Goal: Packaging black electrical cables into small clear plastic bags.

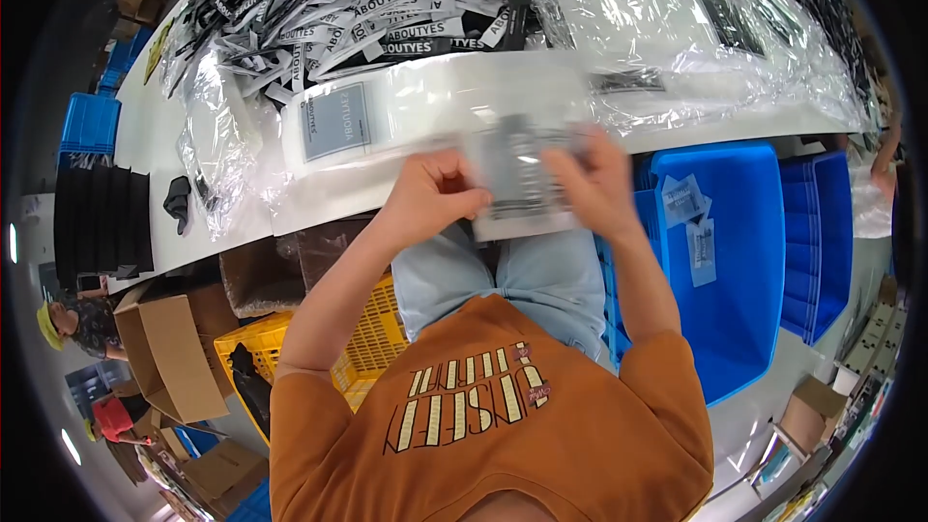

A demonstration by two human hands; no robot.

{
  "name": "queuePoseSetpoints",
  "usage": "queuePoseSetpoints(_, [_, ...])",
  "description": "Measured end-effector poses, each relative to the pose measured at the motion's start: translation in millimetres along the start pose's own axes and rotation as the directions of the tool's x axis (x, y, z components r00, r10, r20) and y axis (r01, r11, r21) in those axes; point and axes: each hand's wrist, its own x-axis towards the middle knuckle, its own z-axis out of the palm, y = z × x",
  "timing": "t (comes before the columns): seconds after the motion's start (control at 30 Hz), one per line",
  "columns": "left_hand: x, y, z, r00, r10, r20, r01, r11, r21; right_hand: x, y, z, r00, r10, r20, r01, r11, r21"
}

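Note:
My left hand [432, 195] and my right hand [594, 179] hold a translucent plastic bag [512, 213] with a grey printed panel over the table's front edge. The left fingers are curled at its left side. The right thumb lies across its face, and that hand is blurred. Just behind, a stack of translucent bags [416, 106] with a grey panel at its left lies on the white table [159, 232]. Farther back is a large heap of black and white printed strips [367, 10].
Crinkled plastic bundles [638, 19] flank the stack. Blue bins [735, 300] stand right of my legs. A yellow crate [377, 324] and cardboard boxes [169, 353] are at left. Black stacked trays [101, 217] sit at the left end. Other people [72, 324] appear at both edges.

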Motion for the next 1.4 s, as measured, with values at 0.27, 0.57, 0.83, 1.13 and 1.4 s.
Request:
queuePoseSetpoints(0.27, [-30.4, -66.7, -45.4, 0.997, -0.012, -0.075, 0.015, 0.999, 0.038, -153.2, 44.3, -238.5, 0.838, 0.304, -0.453, -0.506, 0.742, -0.439])
queuePoseSetpoints(0.57, [-65.2, -181.7, -17.3, 0.822, 0.434, -0.368, 0.129, 0.489, 0.863, -185.6, 105.6, -202.1, 0.726, -0.044, -0.686, -0.521, 0.615, -0.592])
queuePoseSetpoints(0.83, [-94.3, -229.6, -29.4, 0.780, 0.064, -0.623, 0.439, 0.652, 0.617, -98.8, 113.3, -86.0, 0.941, -0.226, -0.252, -0.021, 0.705, -0.709])
queuePoseSetpoints(1.13, [-83.0, -230.1, -24.3, 0.917, 0.035, -0.398, 0.277, 0.661, 0.697, -143.8, 148.4, -4.6, 0.987, -0.160, 0.016, 0.132, 0.753, -0.644])
queuePoseSetpoints(1.4, [-81.1, -231.2, 6.5, 0.943, 0.049, -0.329, 0.260, 0.509, 0.821, -145.4, 155.5, 2.5, 0.964, -0.267, -0.006, 0.189, 0.701, -0.688])
